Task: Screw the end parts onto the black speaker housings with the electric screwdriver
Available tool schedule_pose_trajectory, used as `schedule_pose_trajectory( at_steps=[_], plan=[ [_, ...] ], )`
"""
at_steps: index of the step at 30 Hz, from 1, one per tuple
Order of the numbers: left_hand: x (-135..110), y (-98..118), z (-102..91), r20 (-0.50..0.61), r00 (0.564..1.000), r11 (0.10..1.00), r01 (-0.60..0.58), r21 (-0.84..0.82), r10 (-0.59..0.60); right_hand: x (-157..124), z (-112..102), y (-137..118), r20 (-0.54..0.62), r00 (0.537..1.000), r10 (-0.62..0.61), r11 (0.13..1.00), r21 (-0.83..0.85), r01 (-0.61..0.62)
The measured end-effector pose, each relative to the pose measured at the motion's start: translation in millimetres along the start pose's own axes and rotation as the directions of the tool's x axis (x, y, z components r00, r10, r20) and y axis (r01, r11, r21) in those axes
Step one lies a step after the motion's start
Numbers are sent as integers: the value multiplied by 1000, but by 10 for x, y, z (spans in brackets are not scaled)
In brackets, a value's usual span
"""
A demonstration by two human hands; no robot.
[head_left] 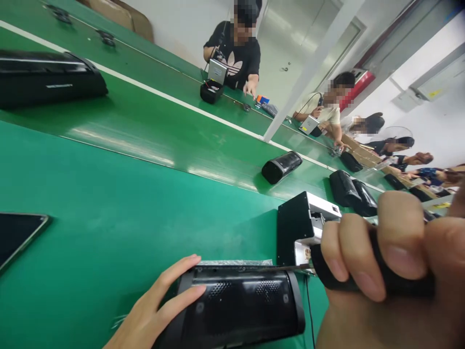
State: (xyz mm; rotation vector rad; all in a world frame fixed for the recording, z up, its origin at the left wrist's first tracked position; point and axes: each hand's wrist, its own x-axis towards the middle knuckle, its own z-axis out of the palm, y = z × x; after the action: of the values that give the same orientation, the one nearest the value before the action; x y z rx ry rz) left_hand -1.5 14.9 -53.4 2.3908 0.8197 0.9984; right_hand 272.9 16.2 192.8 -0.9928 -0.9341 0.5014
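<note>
Head view, taking the black speaker [236, 305] at the bottom edge as the landmark: far to its left a dark flat panel [18, 235] lies on the green bench [109, 232], and up beyond that a long black case [47, 77] rests on the belt. The left hand [152, 315] lies against the speaker's left end, fingers [181, 293] loosely spread and pressed flat on the shell, steadying it without closing round it. Just behind the speaker's right end stands a black and silver box [301, 228]. To the right, the right hand [381, 261] is curled tight round the black handle of a screwdriver [348, 276], whose thin shaft reaches to the speaker's upper rear edge. The speaker looks rigid, glossy and likely slippery, with grilles best avoided; its plain ends seem the safest hold. Beyond it, 1 smaller speaker [281, 167] lies on the belt, and co-workers sit further off
</note>
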Motion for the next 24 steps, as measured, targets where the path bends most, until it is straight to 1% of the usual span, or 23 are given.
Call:
schedule_pose_trajectory(
  at_steps=[2,3,5,9,11,13,14,18,22,24],
  plan=[
    [33,74,-19,-12,999,999,46,-25,-47,-44,-46,18,12,999,45,998,32,-45],
    [51,108,-28,-19,997,997,68,-39,-69,-58,-56,23,10,999,47,998,37,-47],
    [82,159,-38,-29,994,992,104,-67,-106,-63,-15,28,4,999,48,999,25,-48],
    [106,189,-31,-28,993,988,112,-102,-115,18,255,48,8,999,42,999,0,-42],
    [106,173,-28,-33,993,990,108,-96,-111,79,391,78,-20,1000,21,1000,-4,-21],
    [109,147,-36,-41,992,991,113,-77,-116,123,477,125,-52,998,20,1000,3,-20],
    [113,133,-45,-39,993,992,110,-68,-113,134,498,151,-48,999,15,1000,17,-15],
    [136,114,-84,5,999,998,45,-45,-45,113,464,241,4,1000,-12,996,86,12],
    [146,179,-79,-22,993,990,114,-82,-116,96,399,292,36,999,-12,997,82,9],
    [148,202,-72,-29,993,989,116,-88,-119,97,399,312,53,999,-2,996,87,-3]
  ],
)
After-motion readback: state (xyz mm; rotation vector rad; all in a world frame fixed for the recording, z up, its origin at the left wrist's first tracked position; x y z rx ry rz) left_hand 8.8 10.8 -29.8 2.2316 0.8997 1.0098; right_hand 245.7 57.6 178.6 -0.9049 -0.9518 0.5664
